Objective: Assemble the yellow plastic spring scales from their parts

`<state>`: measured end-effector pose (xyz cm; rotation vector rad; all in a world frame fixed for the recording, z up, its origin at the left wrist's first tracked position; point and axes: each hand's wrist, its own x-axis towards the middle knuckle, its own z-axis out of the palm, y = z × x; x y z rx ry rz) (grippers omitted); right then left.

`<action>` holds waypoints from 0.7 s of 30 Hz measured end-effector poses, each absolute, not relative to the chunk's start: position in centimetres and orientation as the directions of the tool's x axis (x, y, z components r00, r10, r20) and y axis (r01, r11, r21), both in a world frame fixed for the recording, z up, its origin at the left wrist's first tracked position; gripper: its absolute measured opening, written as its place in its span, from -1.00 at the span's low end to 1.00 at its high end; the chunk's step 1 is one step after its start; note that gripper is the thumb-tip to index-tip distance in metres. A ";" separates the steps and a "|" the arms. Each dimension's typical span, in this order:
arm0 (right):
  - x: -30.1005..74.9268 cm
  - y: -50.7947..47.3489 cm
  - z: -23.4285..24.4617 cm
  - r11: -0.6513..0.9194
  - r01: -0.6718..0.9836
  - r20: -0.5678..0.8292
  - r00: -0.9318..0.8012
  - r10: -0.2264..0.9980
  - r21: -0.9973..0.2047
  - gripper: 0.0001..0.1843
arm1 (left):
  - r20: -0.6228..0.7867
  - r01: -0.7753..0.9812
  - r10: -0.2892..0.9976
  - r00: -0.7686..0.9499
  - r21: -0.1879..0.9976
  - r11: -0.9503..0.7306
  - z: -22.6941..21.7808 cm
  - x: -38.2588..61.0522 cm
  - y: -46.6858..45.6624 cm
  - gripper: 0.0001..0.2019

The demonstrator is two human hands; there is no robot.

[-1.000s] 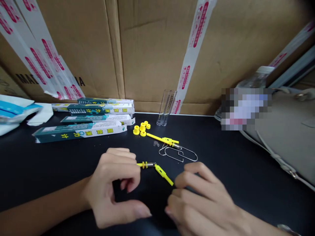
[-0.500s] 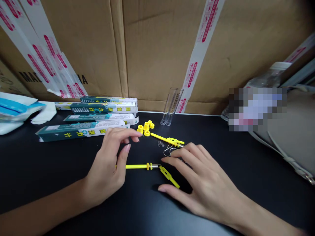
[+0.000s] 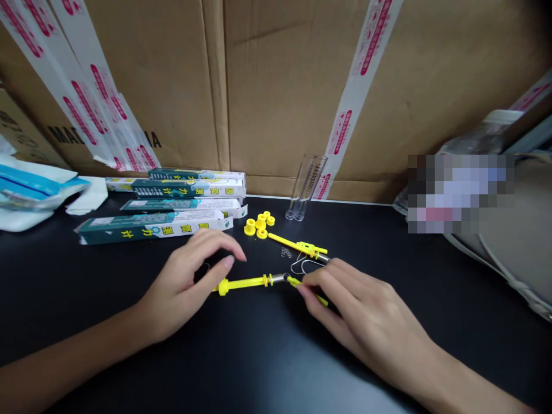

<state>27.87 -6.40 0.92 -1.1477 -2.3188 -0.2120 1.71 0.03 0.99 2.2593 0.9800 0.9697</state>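
A yellow plastic rod [image 3: 248,283] with a metal spring end lies on the black table between my hands. My left hand [image 3: 181,293] is curved beside the rod's left end, thumb and fingers apart, holding nothing. At the other end, my right hand [image 3: 366,310] pinches a small yellow pointer piece [image 3: 294,281], joined to the rod by a thin wire loop. Just beyond lie a second yellow rod [image 3: 284,241], wire hooks [image 3: 296,267] partly behind my right fingers, and several tiny metal screws [image 3: 286,252]. Several yellow caps [image 3: 261,221] are grouped further back.
Several printed narrow boxes [image 3: 150,225] lie at the back left. Clear tubes [image 3: 302,192] stand upright before a large cardboard box [image 3: 276,92]. A plastic packet [image 3: 38,190] is at far left. On the right are a bottle [image 3: 474,135] and a grey bag [image 3: 513,247].
My right hand has closed on the yellow pointer piece, which has swung up more in line with the rod. The rod has tilted slightly, and my left hand no longer covers its yellow collar.
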 end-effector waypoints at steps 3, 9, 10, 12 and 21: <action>28.0 -6.5 0.9 0.581 0.799 0.531 -0.427 0.732 -0.157 -0.79 | 0.378 0.433 0.736 0.562 0.623 -0.651 1.2 2.0 -0.4 -0.83; 27.8 -7.0 0.6 0.523 0.789 0.533 -0.305 0.789 -0.323 -0.84 | 0.457 0.470 0.568 0.684 0.320 -0.823 0.5 2.6 -0.7 -0.90; 27.8 -7.1 0.5 0.515 0.784 0.535 -0.286 0.795 -0.347 -0.86 | 0.484 0.446 0.547 0.683 0.318 -0.837 0.5 2.6 -0.7 -0.94; 27.7 -7.0 0.3 0.500 0.768 0.540 -0.244 0.806 -0.400 -0.94 | 0.532 0.424 0.553 0.641 0.355 -0.833 0.5 2.5 -0.7 -0.90; 28.3 -6.0 0.5 0.481 0.687 0.538 -0.154 0.829 -0.544 -0.83 | 0.453 0.577 0.689 0.566 0.379 -0.723 0.1 2.1 -0.9 -0.77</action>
